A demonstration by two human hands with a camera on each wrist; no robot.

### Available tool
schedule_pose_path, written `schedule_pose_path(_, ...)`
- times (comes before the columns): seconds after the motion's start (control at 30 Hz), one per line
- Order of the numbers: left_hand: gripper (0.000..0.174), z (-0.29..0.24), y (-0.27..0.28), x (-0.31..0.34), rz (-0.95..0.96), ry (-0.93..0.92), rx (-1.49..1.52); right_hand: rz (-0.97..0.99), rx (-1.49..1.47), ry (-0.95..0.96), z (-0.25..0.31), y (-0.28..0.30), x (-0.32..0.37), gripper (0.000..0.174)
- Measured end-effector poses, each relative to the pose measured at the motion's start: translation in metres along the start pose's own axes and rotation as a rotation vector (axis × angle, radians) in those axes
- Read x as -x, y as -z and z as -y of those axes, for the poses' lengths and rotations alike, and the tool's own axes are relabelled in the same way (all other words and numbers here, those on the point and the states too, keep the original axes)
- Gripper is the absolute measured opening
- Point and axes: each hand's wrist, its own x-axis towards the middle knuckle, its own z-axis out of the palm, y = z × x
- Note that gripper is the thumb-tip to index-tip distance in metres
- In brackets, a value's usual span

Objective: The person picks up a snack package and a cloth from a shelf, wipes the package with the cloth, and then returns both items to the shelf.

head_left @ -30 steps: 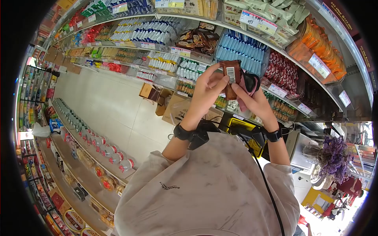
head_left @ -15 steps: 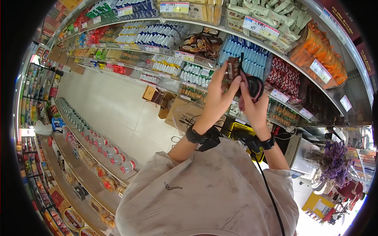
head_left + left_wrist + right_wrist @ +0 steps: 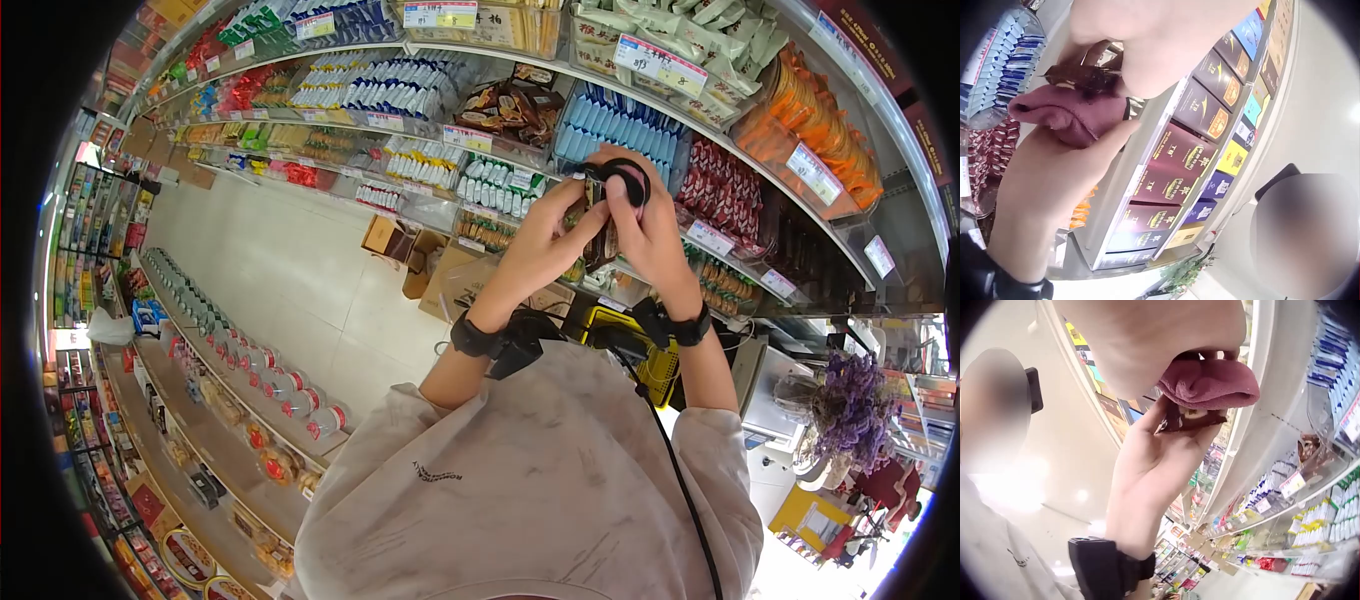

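Observation:
In the head view both hands are held together in front of the shelves. My left hand (image 3: 540, 250) grips a small brown snack packet (image 3: 602, 248), which also shows as glossy dark brown wrapping in the left wrist view (image 3: 1082, 76). A folded cloth, black on one side (image 3: 630, 178) and mauve on the other (image 3: 1075, 112), is pinched in my right hand (image 3: 657, 240). In the right wrist view the mauve cloth (image 3: 1216, 384) lies right against the packet (image 3: 1192, 420). The fingers partly hide the packet.
Shelves ahead carry bins of wrapped snacks: blue packets (image 3: 615, 125), dark red packets (image 3: 715, 190) and brown packets (image 3: 510, 108). A yellow basket (image 3: 655, 375) and cardboard boxes (image 3: 455, 285) stand below. Lidded jars (image 3: 285, 385) line a shelf at left. Purple flowers (image 3: 850, 400) are at right.
The packet has turned from its barcode side facing me to a more edge-on pose. The right hand has brought the cloth up and left over the packet's top.

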Motion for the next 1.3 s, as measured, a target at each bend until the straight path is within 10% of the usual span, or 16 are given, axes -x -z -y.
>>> schedule_pose_path(0.1, 0.019, 0.005, 0.0, 0.003, 0.108, 0.065, 0.258, 0.206, -0.149, -0.501, -0.01, 0.013, -0.001, 0.038)
schedule_pose_path(0.3, 0.032, -0.002, -0.004, 0.002, -0.036, 0.06, 0.591, -0.053, -0.517, -0.753, -0.042, 0.02, 0.005, 0.053)
schedule_pose_path(0.4, 0.035, -0.001, -0.005, -0.003, -0.222, 0.05, 0.573, 0.305, -0.323, -0.669, 0.014, 0.029, 0.004, 0.04)
schedule_pose_path(1.0, 0.045, -0.002, 0.009, -0.008, -0.266, 0.066, 0.582, 0.285, -0.521, -0.744, 0.025, 0.01, 0.029, 0.014)
schedule_pose_path(1.3, 0.045, -0.009, 0.011, -0.004, -0.377, -0.085, 0.5, 0.058, -0.659, -0.67, 0.008, 0.029, 0.031, 0.03)
